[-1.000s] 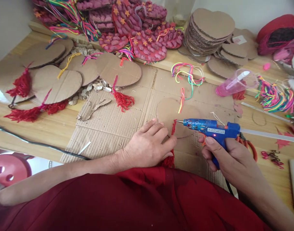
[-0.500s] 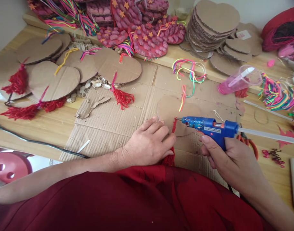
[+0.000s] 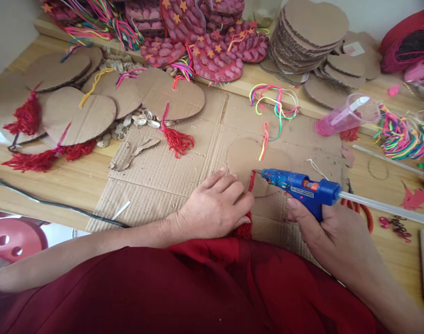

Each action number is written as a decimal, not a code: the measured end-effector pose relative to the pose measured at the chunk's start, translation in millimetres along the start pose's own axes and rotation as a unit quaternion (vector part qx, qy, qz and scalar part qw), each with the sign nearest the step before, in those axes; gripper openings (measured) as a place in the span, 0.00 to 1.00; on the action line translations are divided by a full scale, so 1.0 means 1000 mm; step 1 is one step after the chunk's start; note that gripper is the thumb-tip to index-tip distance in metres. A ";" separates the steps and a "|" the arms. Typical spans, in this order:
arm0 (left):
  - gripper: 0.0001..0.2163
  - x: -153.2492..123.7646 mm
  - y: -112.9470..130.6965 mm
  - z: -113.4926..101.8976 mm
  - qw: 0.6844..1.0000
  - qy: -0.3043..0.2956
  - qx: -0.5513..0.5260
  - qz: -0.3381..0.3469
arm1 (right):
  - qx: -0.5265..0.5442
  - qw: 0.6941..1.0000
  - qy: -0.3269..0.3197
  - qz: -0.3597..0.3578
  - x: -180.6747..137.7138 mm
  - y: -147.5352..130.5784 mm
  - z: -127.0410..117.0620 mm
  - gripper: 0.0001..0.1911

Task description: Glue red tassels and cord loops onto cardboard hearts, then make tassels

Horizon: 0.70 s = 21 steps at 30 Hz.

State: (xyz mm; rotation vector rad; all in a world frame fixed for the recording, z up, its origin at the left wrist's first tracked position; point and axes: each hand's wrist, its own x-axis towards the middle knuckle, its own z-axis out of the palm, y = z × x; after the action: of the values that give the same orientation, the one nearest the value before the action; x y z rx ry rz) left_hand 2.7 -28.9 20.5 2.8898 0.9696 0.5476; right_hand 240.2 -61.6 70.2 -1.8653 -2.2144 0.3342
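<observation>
My left hand [image 3: 215, 208] lies on a cardboard heart [image 3: 244, 155] and pinches the cord of a red yarn tassel [image 3: 245, 228] against it, fingers pressed together. My right hand [image 3: 332, 232] grips a blue hot glue gun [image 3: 302, 186] with a white glue stick [image 3: 385, 208] out its back. The gun's nozzle touches the tassel cord at the heart's lower edge, right beside my left fingertips. A coloured string loop [image 3: 264, 141] hangs off the heart's top.
A corrugated cardboard mat [image 3: 170, 176] covers the wooden table [image 3: 59, 185]. Tasselled cardboard hearts [image 3: 78, 116] lie left, decorated red hearts [image 3: 215, 60] and a stack of plain hearts [image 3: 309, 37] at the back. A pink cup [image 3: 347, 116], coloured strings [image 3: 402, 139], orange-handled pliers [image 3: 363, 213] sit right. A black cable [image 3: 52, 204] crosses left.
The glue gun has tilted a little, its rear dropping and nozzle staying at the tassel cord. My left hand has kept its place. The view shifted slightly.
</observation>
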 end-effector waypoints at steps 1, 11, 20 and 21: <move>0.16 0.000 0.000 0.000 1.000 -0.001 0.000 -0.001 | -0.008 1.000 0.005 -0.014 0.001 -0.001 0.000 0.23; 0.17 -0.001 0.000 0.001 1.000 0.004 0.005 -0.003 | -0.103 0.991 0.035 -0.083 -0.001 0.002 -0.001 0.23; 0.18 0.000 0.000 0.002 1.000 0.009 0.012 -0.001 | -0.138 0.986 0.038 -0.083 -0.001 0.002 0.000 0.23; 0.18 0.000 0.000 0.001 1.000 0.007 0.011 -0.001 | -0.138 0.987 0.040 -0.071 -0.002 0.003 -0.001 0.23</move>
State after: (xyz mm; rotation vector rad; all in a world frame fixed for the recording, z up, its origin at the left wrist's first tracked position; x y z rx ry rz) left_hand 2.9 -29.1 19.0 2.9089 0.9857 0.5599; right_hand 243.1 -62.8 70.0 -1.7960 -2.4227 -0.0744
